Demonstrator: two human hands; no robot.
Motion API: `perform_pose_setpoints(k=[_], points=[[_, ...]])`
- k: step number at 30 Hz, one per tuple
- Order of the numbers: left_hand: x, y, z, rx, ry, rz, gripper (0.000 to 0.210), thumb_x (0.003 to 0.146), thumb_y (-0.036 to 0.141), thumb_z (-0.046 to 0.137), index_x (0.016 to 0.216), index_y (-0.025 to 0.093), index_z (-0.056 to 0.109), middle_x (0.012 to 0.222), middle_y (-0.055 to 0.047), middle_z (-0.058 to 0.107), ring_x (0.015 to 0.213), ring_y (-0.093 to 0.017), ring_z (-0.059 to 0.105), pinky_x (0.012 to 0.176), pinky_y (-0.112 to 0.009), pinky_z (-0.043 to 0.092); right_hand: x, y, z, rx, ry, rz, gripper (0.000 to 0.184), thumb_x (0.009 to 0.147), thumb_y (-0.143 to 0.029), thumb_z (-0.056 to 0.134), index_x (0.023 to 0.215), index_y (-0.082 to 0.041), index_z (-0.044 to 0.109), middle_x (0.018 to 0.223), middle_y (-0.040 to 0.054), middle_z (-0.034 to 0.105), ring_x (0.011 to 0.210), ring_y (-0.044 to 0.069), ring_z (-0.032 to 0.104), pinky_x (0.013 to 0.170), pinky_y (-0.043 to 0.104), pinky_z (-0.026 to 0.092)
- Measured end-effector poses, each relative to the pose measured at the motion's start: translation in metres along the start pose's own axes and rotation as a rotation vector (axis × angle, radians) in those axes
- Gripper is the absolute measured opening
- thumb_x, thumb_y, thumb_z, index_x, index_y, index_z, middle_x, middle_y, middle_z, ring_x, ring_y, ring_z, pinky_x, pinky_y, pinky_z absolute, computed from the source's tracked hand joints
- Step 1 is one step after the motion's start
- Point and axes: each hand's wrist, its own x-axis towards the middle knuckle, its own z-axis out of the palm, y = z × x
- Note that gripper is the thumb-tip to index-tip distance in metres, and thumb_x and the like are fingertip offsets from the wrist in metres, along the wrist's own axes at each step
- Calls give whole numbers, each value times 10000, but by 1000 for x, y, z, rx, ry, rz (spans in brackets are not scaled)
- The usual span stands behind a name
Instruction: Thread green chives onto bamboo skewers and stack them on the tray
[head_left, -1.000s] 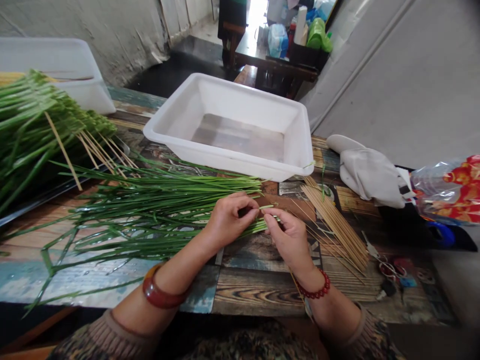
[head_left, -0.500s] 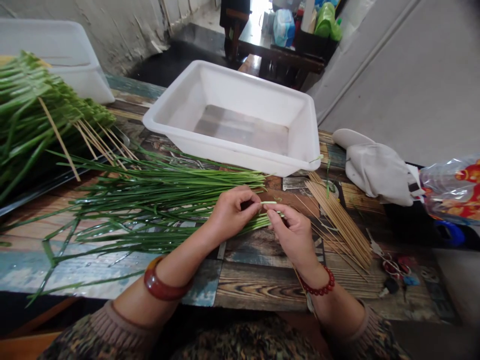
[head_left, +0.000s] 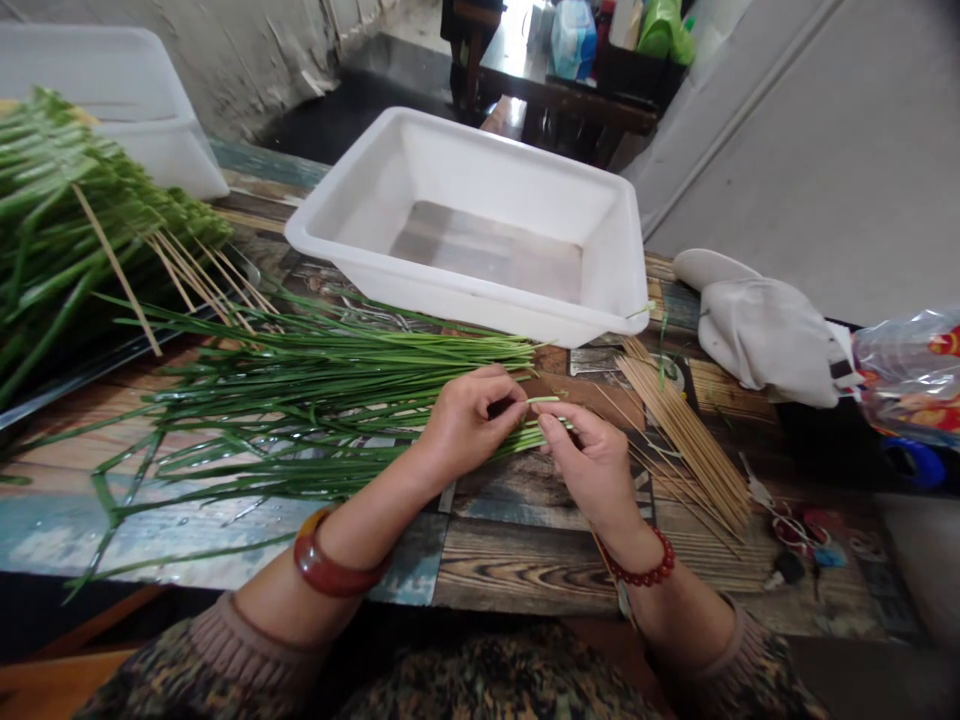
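A loose layer of long green chives (head_left: pixel 337 375) lies on the table, with the pale stem ends pointing right. Over these ends, my left hand (head_left: pixel 472 420) pinches a chive stem (head_left: pixel 544 400) between thumb and fingertips. Close beside it, my right hand (head_left: pixel 589 450) is closed, its thumb and fingertips on the same pale stem end. A thin stick (head_left: pixel 604 560) shows below my right palm; whether the hand holds it is hidden. To the right of that hand lies a pile of wooden skewers (head_left: pixel 686 440).
Behind the chives stands a white plastic tub (head_left: pixel 465 280). At left, skewered greens (head_left: pixel 52 220) are heaped on a tray before another white tub (head_left: pixel 150 110). A pale cap (head_left: pixel 761 320), plastic packaging (head_left: pixel 911 370) and keys (head_left: pixel 787 565) lie at right.
The view has shifted slightly. Both hands stay close together at the stem ends, with a little more of the pinched stem showing between them.
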Motion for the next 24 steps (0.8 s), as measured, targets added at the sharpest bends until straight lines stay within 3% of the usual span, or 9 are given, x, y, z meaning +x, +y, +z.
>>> perform_pose_setpoints(k=[15,21,24], points=[[-3,-1,1,235,-3,189,231,912,155,519,728,157,657,718,-32,585,687,-128,547,635,-229,407,1,6,5,57,-17,58,227,885,-371,591,963,-181,687,718,17,669,523,101,576,421,188,387],[-3,-2,1,203,-24,170,226,911,166,525,727,160,657,709,-25,577,667,-124,541,619,-225,399,0,11,7,127,30,40,372,871,-347,621,1217,-219,570,766,-11,637,529,101,546,487,215,464],[-2,-3,0,160,-41,154,214,903,170,543,723,155,658,702,-21,569,652,-120,532,608,-223,390,-1,11,6,64,23,14,349,884,-331,609,1216,-228,588,770,-9,631,553,104,541,536,228,492]])
